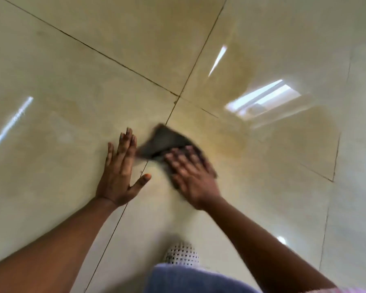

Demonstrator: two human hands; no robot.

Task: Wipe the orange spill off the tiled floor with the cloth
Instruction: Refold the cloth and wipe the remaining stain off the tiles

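We see the dark cloth [165, 142] crumpled flat on the tiled floor [72, 92]. The orange spill [230, 149], perhaps just a faint smear, lies beside it.

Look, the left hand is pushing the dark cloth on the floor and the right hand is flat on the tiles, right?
Not quite, the hands are swapped. In the head view the right hand is pushing the dark cloth on the floor, and the left hand is flat on the tiles beside it.
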